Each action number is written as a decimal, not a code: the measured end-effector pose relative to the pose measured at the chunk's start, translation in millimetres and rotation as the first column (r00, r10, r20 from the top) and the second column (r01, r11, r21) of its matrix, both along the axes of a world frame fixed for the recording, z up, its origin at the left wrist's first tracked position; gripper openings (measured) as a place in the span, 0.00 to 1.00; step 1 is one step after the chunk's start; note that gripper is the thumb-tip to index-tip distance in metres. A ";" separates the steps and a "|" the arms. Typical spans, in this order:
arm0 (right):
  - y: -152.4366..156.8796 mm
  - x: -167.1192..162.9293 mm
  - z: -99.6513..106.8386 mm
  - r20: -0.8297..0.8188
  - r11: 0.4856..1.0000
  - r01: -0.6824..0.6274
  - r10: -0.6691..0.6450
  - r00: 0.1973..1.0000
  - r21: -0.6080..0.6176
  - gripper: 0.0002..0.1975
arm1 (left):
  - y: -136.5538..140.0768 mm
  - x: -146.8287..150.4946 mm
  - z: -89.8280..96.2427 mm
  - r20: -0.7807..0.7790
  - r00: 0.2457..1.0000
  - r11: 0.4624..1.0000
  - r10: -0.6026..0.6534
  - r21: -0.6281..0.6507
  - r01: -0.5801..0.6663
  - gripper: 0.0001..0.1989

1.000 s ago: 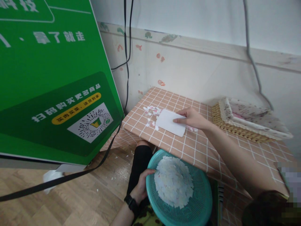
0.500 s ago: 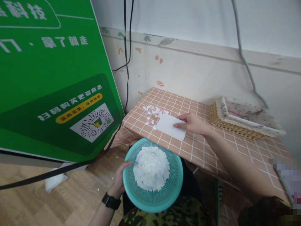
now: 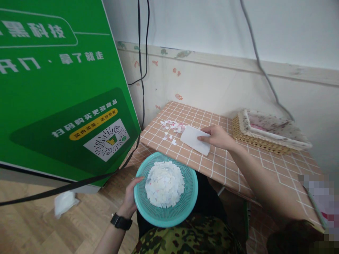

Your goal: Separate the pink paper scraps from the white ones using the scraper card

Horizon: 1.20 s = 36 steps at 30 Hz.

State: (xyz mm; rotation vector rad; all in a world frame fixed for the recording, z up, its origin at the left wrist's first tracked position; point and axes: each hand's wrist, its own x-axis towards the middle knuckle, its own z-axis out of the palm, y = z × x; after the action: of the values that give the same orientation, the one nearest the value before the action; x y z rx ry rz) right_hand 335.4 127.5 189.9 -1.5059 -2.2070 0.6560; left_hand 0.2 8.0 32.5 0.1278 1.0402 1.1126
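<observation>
The white card is on or just over the tabletop, paper scraps at its 10 o'clock; a wicker basket sits at 3 o'clock, a teal colander at 7 o'clock below the table edge, and a green panel walls off 9 o'clock. The right hand pinches the card between thumb and fingers; the left hand clamps the colander's rim at 9 o'clock. The card looks smooth, the colander round and slotted, its heap flaky, the tabletop covering checked
</observation>
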 end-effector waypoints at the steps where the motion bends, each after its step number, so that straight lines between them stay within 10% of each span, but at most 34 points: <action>1: -0.7 -1.1 -1.1 -0.009 1.000 -0.001 0.001 1.000 0.003 0.12 | -0.2 0.3 1.4 -0.004 1.000 1.000 0.004 0.006 -0.004 0.04; 36: -29.0 -17.4 4.4 0.181 0.983 0.080 -0.110 0.977 0.167 0.11 | -3.4 25.0 -46.7 0.073 0.995 0.998 -0.062 -0.001 0.062 0.09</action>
State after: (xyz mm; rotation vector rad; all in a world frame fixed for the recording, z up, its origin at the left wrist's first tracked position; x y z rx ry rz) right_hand 318.0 98.6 194.4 -1.6375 -2.2464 0.3095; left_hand 25.2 4.6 -14.2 0.1152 0.9663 1.0523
